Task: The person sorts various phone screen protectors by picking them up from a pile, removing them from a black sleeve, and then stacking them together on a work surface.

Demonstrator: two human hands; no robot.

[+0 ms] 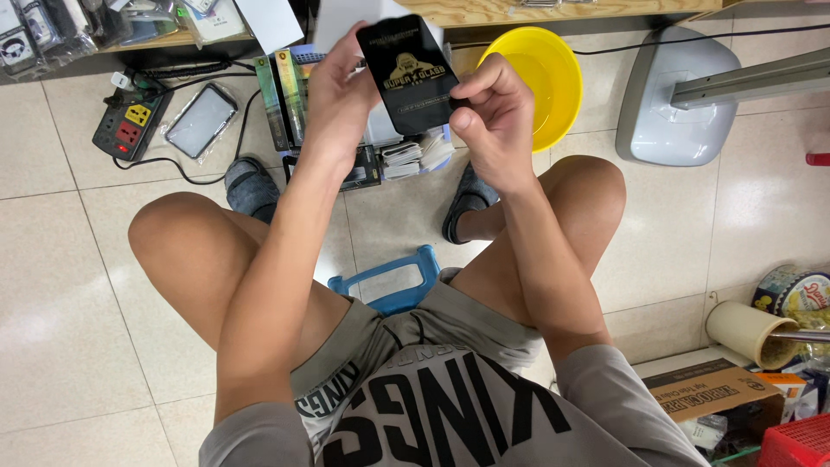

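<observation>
The left hand (339,91) and the right hand (491,117) both hold a flat black rectangular packet with gold print (409,73) up in the air, above the floor and in front of the knees. The left hand wraps its fingers around the packet's left edge. The right hand is curled almost into a fist and pinches the packet's right edge with thumb and finger. The packet looks smooth and shiny, with rounded corners.

Far left on the pale shiny tiled floor (60,285) lies a dark power strip with coloured sockets (130,125). Just beside it is a clear plastic bag with a flat glass sheet inside (201,119). Under the hands sits a stack of thin flat boxes and packets (389,147), some standing on edge. A blue plastic stool (389,281) peeks out between the legs. To the right of the hands is a round yellow plastic bowl (540,78); it looks empty. Next comes a grey smooth stand base (670,104) with a metal bar. There is open floor on the far left. At the bottom right are a cardboard tube (743,330), a brown cardboard box (713,389) and a red plastic basket (800,443), crowded together.
</observation>
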